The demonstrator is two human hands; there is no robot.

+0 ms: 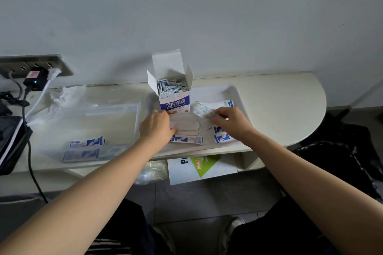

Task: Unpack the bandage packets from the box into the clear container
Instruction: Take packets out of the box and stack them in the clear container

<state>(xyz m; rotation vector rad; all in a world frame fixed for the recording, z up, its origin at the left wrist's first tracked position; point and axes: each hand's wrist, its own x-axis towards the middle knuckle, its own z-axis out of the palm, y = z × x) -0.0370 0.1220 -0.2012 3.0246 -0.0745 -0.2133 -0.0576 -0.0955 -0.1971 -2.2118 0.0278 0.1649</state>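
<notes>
Head view: a person's two bare arms reach over a pale surface (279, 109) set against a grey wall. One open blue-and-white cardboard bandage box (174, 102) stands upright at the back left of a shallow white tray (236, 93), its flaps raised and its inside crammed with small packets.

The left hand (156, 126) lies just in front of the box and slightly to its left, fingers bent down onto pale paper packets (184, 125) on the tray floor. Whether it grips them cannot be told. The right hand (230, 122), to the right of the box, pinches a small blue-printed bandage packet (208, 115) between thumb and forefinger.

More loose packets lie scattered around both hands; they overlap too much for an exact count.

One clear plastic container (137, 118) sits just beside the tray's left edge. Two long blue-and-white bandage packets (87, 143) lie side by side at its near end, well apart from both hands. Whether they rest inside it cannot be told.
</notes>
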